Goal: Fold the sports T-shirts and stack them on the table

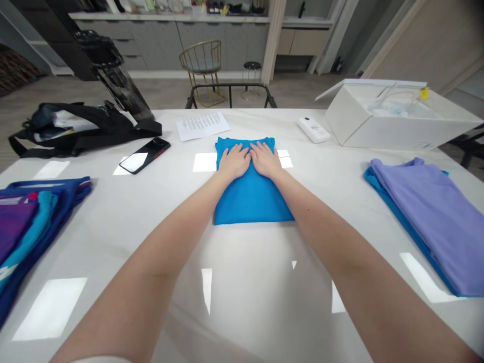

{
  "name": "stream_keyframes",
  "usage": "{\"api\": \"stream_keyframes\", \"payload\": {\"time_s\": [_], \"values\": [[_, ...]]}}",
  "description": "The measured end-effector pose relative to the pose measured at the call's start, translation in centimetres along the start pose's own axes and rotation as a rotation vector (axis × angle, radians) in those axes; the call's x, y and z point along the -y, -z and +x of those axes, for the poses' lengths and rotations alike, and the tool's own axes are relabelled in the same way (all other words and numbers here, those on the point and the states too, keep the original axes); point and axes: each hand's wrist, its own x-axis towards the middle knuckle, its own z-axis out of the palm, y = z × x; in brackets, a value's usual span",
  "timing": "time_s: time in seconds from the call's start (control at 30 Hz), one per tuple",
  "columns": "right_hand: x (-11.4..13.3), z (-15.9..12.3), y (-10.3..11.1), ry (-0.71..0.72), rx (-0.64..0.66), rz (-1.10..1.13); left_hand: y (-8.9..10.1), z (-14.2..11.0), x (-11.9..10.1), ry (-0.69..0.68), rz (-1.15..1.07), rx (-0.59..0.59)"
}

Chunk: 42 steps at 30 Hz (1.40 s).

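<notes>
A bright blue garment (251, 201), folded into a neat rectangle, lies flat on the white glossy table (249, 282) in front of me. Both my hands rest palm down on its far half. My left hand (235, 161) has its fingers stretched out, pressed on the cloth. Beside it, with the thumbs nearly meeting, my right hand (264, 160) lies flat in the same way. Neither hand grips the fabric. What kind of garment it is, I cannot tell from the fold.
Folded lilac and blue clothes (434, 212) lie on the right, a pile of dark blue and purple clothes (45, 222) on the left. Around the far side are a phone (145, 155), black bag (86, 123), bottle (121, 80), paper sheet (203, 126), white device (313, 130) and open white box (401, 128).
</notes>
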Motion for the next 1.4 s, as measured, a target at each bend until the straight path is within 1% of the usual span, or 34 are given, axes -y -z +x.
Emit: {"api": "stream_keyframes", "payload": {"time_s": [0.03,0.1,0.17,0.23,0.27,0.3,0.37,0.4,0.43,0.47,0.5,0.53,0.6,0.7,0.77,0.93,1.07,1.1,1.13,1.17,1.23,1.27,1.3,1.33,1.37,1.4], "values": [[0.0,0.0,-0.2,-0.022,0.053,-0.012,-0.3,0.1,0.1,0.05,0.025,0.026],[-0.4,0.0,-0.2,-0.09,0.1,-0.029,-0.5,0.3,0.8,0.128,0.044,0.024],[-1.4,0.0,0.2,-0.158,0.111,-0.031,0.1,0.4,2.0,0.205,0.038,-0.003],[-2.2,0.1,1.0,-0.218,0.123,-0.037,1.1,0.2,3.1,0.286,0.054,-0.029],[-2.3,0.1,1.4,-0.24,0.124,-0.044,1.7,0.1,3.3,0.304,0.075,-0.05],[-2.2,0.1,1.8,-0.25,0.109,-0.056,2.1,0.0,3.4,0.285,0.1,-0.076],[-1.3,0.1,2.1,-0.202,0.026,-0.08,2.4,-0.1,2.9,0.14,0.149,-0.115],[-0.6,0.2,2.0,-0.141,-0.017,-0.085,2.3,0.0,2.5,0.054,0.162,-0.107],[0.1,0.2,1.8,-0.072,-0.036,-0.083,2.1,0.2,2.1,-0.007,0.169,-0.073],[0.8,0.3,1.5,-0.013,-0.024,-0.079,1.7,0.4,1.7,-0.031,0.176,-0.016],[1.4,0.4,1.1,0.022,0.017,-0.076,1.3,0.7,1.4,-0.018,0.188,0.042],[1.8,0.4,0.7,0.026,0.067,-0.076,0.9,0.9,1.2,0.022,0.203,0.087],[2.1,0.6,0.0,-0.043,0.126,-0.09,0.2,1.3,1.2,0.106,0.237,0.114],[1.8,0.8,-0.4,-0.17,0.117,-0.102,-0.1,1.4,1.5,0.181,0.248,0.087],[1.6,0.9,-0.2,-0.214,0.127,-0.097,0.0,1.3,1.5,0.213,0.242,0.082],[0.5,0.6,0.2,-0.261,0.131,-0.103,0.3,0.7,1.5,0.302,0.231,0.049],[-0.6,-0.4,0.5,-0.274,0.115,-0.103,0.6,-0.1,1.5,0.35,0.246,0.016],[-0.8,-0.8,0.6,-0.27,0.097,-0.113,0.7,-0.4,1.4,0.342,0.262,-0.013],[-0.8,-1.1,0.7,-0.253,0.061,-0.131,0.9,-0.8,1.4,0.301,0.28,-0.047],[-0.7,-1.5,0.9,-0.214,0.011,-0.152,1.0,-1.1,1.2,0.218,0.296,-0.072],[-0.2,-2.1,1.1,-0.053,-0.06,-0.18,1.3,-1.7,0.9,-0.015,0.318,-0.064],[0.1,-2.4,1.2,0.043,-0.059,-0.181,1.3,-2.0,0.7,-0.116,0.32,-0.036],[0.4,-2.7,1.3,0.12,-0.035,-0.173,1.3,-2.2,0.4,-0.175,0.316,-0.002],[0.8,-3.0,1.2,0.166,0.002,-0.159,1.1,-2.5,0.1,-0.183,0.309,0.022],[1.1,-3.4,1.1,0.174,0.038,-0.146,0.9,-2.7,-0.4,-0.149,0.299,0.029],[1.4,-3.7,0.9,0.153,0.06,-0.139,0.7,-2.9,-0.8,-0.098,0.287,0.024]]}}
